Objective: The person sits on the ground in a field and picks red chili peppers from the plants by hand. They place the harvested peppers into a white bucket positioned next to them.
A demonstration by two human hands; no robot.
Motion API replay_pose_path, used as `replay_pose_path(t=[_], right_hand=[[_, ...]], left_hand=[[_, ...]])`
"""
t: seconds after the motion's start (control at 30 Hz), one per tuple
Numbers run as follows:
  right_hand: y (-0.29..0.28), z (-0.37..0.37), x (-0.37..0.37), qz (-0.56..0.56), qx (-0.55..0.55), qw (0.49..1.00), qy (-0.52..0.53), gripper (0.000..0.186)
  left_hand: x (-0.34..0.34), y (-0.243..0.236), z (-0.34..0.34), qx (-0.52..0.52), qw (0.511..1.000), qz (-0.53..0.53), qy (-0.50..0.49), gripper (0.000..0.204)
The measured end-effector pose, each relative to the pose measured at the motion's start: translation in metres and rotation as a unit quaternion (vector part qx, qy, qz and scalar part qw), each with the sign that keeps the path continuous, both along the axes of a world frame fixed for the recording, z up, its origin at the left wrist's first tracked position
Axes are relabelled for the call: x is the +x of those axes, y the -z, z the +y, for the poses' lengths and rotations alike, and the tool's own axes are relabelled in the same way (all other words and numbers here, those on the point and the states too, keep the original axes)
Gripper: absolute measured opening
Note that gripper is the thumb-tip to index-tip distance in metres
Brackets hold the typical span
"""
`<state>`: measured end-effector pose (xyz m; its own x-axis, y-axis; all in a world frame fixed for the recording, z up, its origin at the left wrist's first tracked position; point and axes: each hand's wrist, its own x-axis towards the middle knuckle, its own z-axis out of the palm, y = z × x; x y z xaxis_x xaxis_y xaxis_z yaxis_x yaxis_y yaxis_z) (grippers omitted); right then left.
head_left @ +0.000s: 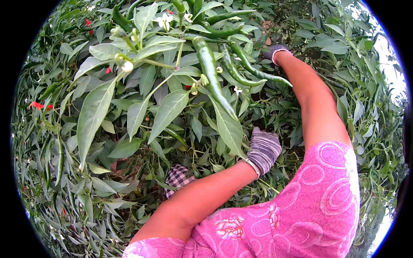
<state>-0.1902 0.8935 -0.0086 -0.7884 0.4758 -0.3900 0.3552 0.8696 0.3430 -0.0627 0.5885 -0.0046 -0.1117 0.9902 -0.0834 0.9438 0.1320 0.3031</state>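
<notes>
Both my hands wear grey-purple striped knit gloves and reach into dense chili pepper plants. My left hand (pixel 263 149) is low in the middle, its fingers curled closed among the leaves; anything inside them is hidden. Farther off to the right, my right hand (pixel 276 52) reaches into the foliage, and leaves and shade hide its fingers. In front of both, close to the view, a branch carries long green chili peppers (pixel 209 71), pale buds and a white flower (pixel 164 21). A thinner curved green chili (pixel 254 69) hangs between this branch and my right forearm.
Chili bushes (pixel 99 189) surround me on all sides. Red chilies (pixel 41 105) show at the left, and a long green chili (pixel 60 161) hangs below them. A dark checked cloth (pixel 178 177) lies partly behind my left forearm. Bare soil (pixel 267 30) shows near the top.
</notes>
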Motion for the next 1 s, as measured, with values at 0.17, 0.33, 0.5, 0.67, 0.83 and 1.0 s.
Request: replay_pose_path(t=[0.17, 0.33, 0.5, 0.67, 0.83, 1.0], right_hand=[[0.024, 0.001, 0.016, -0.136, 0.059, 0.989, -0.011, 0.034], [0.026, -0.004, 0.014, -0.057, 0.061, 0.996, -0.026, 0.031], [0.032, 0.014, 0.029, 0.04, 0.026, 0.999, 0.017, 0.032], [0.004, -0.032, 0.036, 0.178, 0.037, 0.977, 0.108, 0.025], [0.015, -0.014, 0.061, 0.356, 0.032, 0.895, 0.266, 0.025], [-0.088, -0.123, 0.067, 0.487, -0.059, 0.843, 0.222, 0.036]], left_hand=[[-0.003, -0.003, -0.003, -0.003, 1.0, -0.031, 0.005, 0.026], [-0.006, -0.004, -0.003, -0.005, 1.0, -0.016, -0.021, 0.032], [-0.001, -0.004, -0.003, 0.023, 1.0, -0.01, -0.015, 0.022], [0.005, -0.011, -0.017, 0.02, 1.0, 0.016, -0.018, 0.018], [0.022, -0.005, -0.035, 0.096, 0.994, 0.002, -0.06, 0.017], [0.015, -0.05, -0.073, 0.058, 0.974, -0.171, -0.134, 0.034]])
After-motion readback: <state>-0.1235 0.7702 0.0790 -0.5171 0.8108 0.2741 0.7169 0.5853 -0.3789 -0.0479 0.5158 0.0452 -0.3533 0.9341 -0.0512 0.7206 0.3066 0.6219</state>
